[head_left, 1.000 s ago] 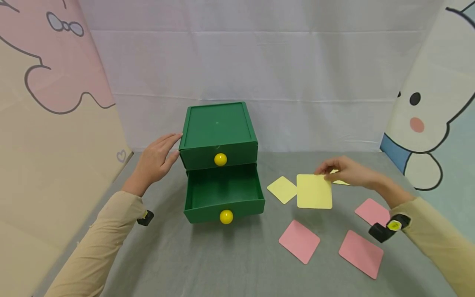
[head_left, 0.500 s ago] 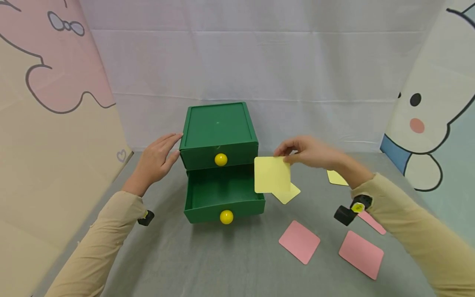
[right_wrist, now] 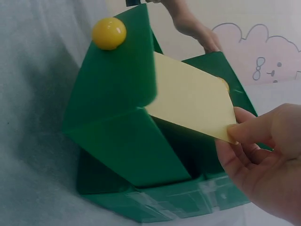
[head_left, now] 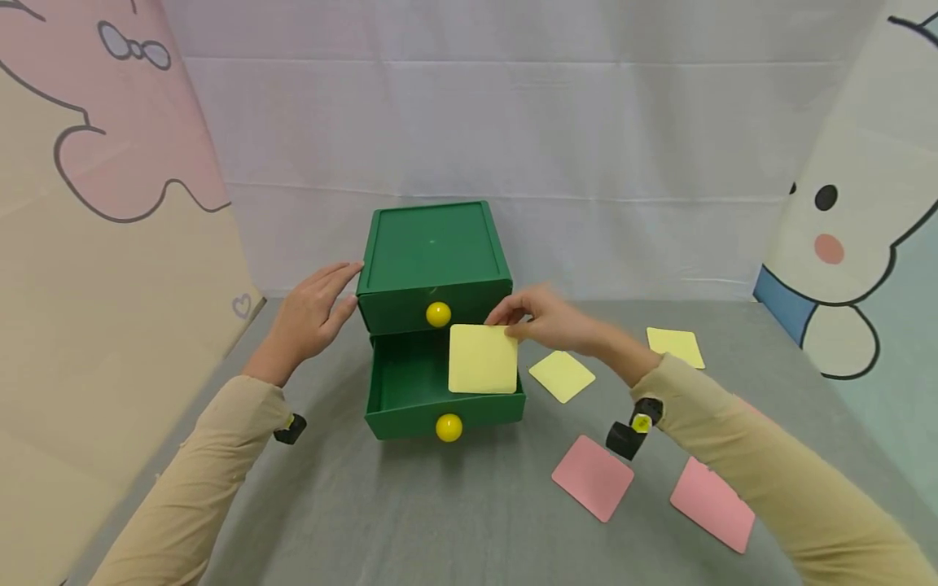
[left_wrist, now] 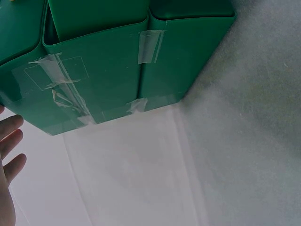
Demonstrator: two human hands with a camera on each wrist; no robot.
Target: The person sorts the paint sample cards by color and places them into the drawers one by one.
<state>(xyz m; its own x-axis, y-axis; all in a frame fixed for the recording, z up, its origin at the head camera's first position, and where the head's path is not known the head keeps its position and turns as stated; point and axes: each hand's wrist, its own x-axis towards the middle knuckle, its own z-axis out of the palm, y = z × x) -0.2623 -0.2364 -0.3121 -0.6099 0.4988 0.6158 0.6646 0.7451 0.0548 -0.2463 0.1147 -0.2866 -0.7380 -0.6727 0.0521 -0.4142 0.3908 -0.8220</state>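
Note:
A green two-drawer box stands at the table's middle, its lower drawer pulled out and its upper one closed. My right hand pinches a yellow card by its top corner and holds it over the open drawer's right side; the right wrist view shows the card hanging above the drawer. My left hand rests with straight fingers against the box's left side, and its fingertips lie beside the box's green wall.
Two more yellow cards lie on the grey table right of the box. Pink cards lie nearer the front right. Cartoon panels stand at both sides and a white cloth hangs behind.
My right hand has carried the yellow card leftward from the table's right side to above the open lower drawer. The left hand has stayed against the box.

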